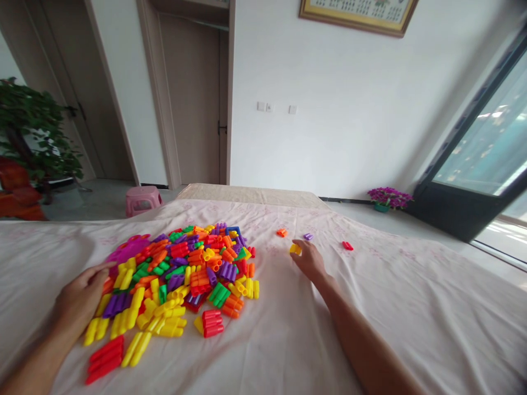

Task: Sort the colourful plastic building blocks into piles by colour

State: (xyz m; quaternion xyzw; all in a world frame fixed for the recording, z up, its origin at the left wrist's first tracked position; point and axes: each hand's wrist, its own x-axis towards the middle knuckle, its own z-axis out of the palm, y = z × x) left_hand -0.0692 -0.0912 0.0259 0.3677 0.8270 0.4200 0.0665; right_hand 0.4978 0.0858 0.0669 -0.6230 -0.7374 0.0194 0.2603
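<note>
My right hand (308, 260) is closed on a small yellow plastic building piece (295, 249), pinched between thumb and fingertips over the cloth. Close by lie single orange (281, 232), purple (308, 236) and red (348, 246) pieces. At the left edge of a heap of colourful tube-shaped building pieces (181, 269) is my left hand (82, 296), its fingers stretched towards the heap and partly hidden; I see nothing held in it. A magenta plastic piece with a scalloped edge (125, 250) lies beside its fingertips, partly under the heap. A red ribbed piece (105, 359) sits near my left wrist.
A pale, wrinkled cloth (280, 340) covers the table. Beyond it stand a pink stool (143, 201), a leafy plant (37, 131) at the left, and purple flowers in a pot (389, 197) at the right. Behind are doors and a white wall with a framed picture (358, 13).
</note>
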